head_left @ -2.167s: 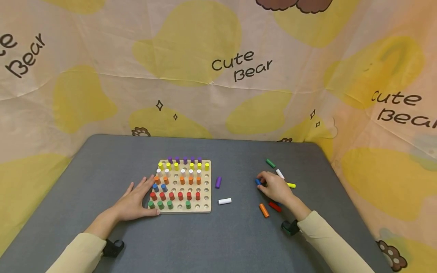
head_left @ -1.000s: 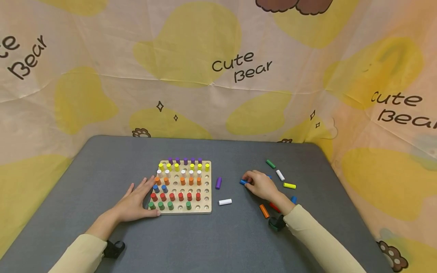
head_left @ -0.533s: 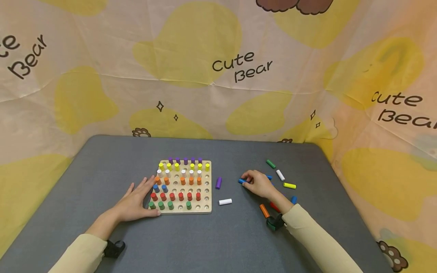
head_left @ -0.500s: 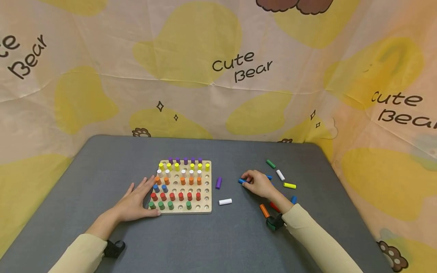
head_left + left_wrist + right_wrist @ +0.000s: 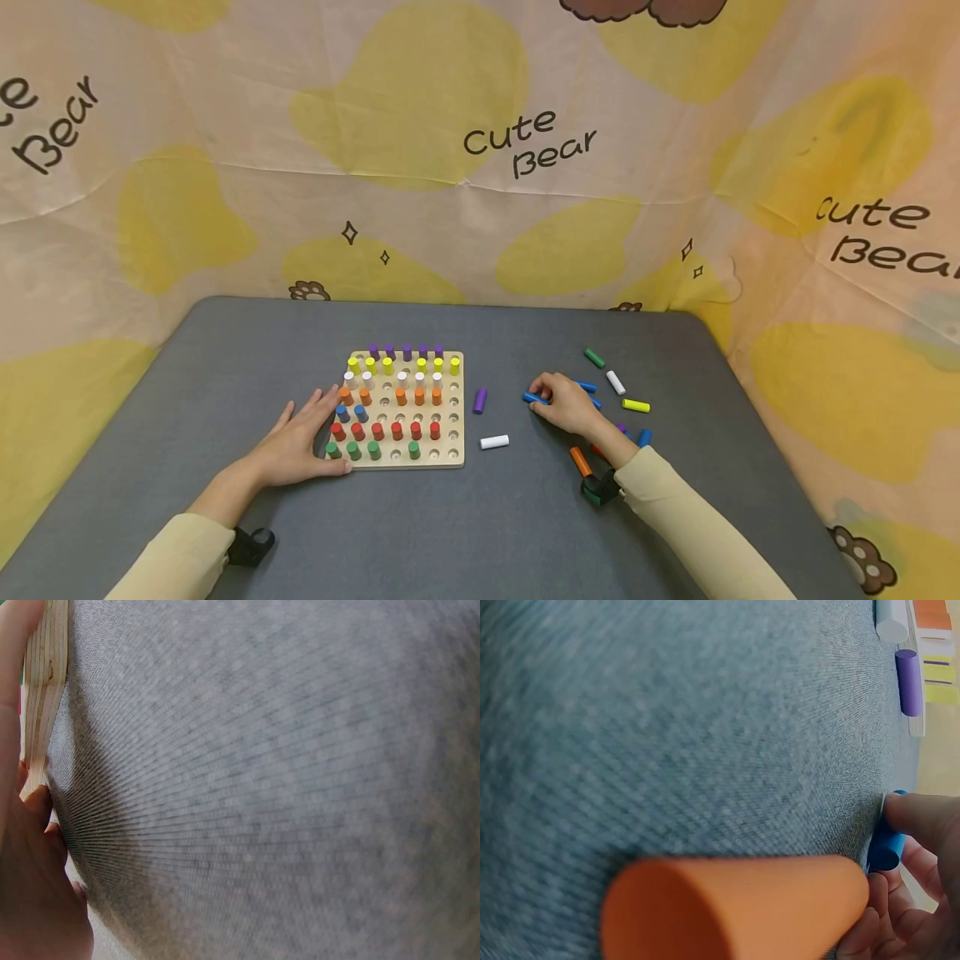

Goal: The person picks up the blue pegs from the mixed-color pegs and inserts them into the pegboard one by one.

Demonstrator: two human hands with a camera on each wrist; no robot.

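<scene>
A square wooden pegboard (image 5: pixel 445 418) carries rows of upright colored pegs, among them purple, yellow, white, orange, blue, red and green ones, with several bare holes. My left hand (image 5: pixel 294 448) rests with spread fingers along its left side, the thumb at the front left corner. In the left wrist view, the board's layered edge (image 5: pixel 45 682) shows beside the hand. Off to the right, my right hand (image 5: pixel 572 406) pinches a blue peg (image 5: pixel 533 398) close over the table. The right wrist view shows the thumb (image 5: pixel 919 815) on this blue peg (image 5: pixel 887 844), which lies sideways.
A purple peg (image 5: pixel 480 401) and a white peg (image 5: pixel 494 442) lie between board and right hand. Around the right forearm lie loose pegs: green (image 5: pixel 594 358), white (image 5: pixel 615 382), yellow (image 5: pixel 636 406), orange (image 5: pixel 581 461) and several blue. A patterned cloth (image 5: pixel 412 108) hangs behind the grey table (image 5: pixel 420 533).
My right hand has moved left with the blue peg, then nearly stopped over the last half second. Other blue pegs now show behind it. The left hand and the board have stayed put.
</scene>
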